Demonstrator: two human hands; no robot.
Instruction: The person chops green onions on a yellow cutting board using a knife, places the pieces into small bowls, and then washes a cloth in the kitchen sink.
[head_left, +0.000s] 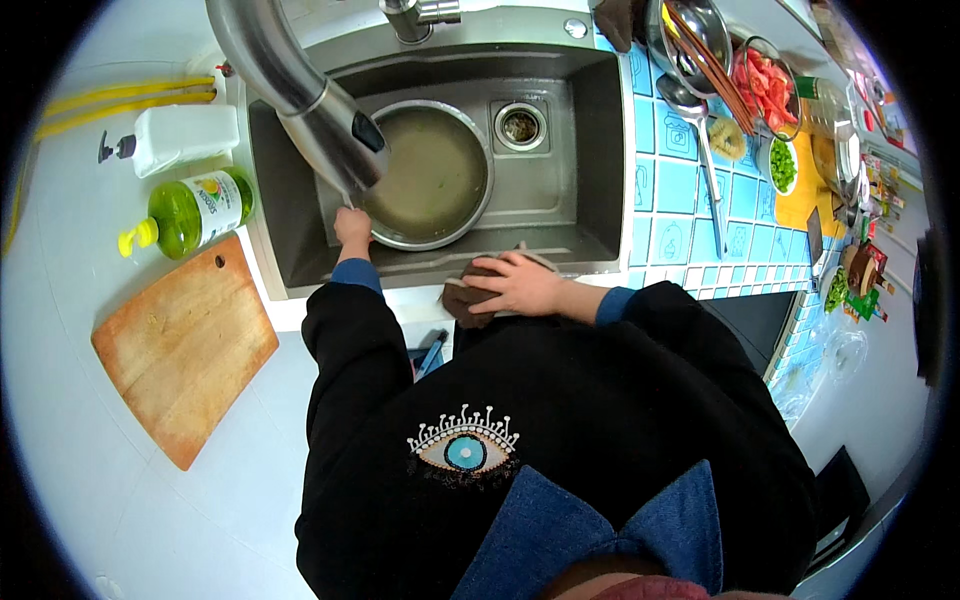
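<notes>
My left hand (352, 225) is closed around a narrow metal handle (347, 201) at the left side of a round metal pan (489, 161). The faucet hides where that handle joins. Cloudy, brownish-green water (431, 176) with small green bits fills the pan, which rests in a grey sink (536, 199). Above the pan's left part hangs the brushed-metal faucet head (360, 154). My right hand (517, 283) grips a brown cloth (466, 300) on the sink's front edge, fingers spread over it.
Left of the sink are a white pump bottle (187, 139), a green dish-soap bottle (169, 214) and a wooden cutting board (187, 352). A ladle (709, 165), red slices in a glass bowl (765, 86), chopped greens (782, 166) and a knife (815, 236) lie right. The drain (520, 127) is uncovered.
</notes>
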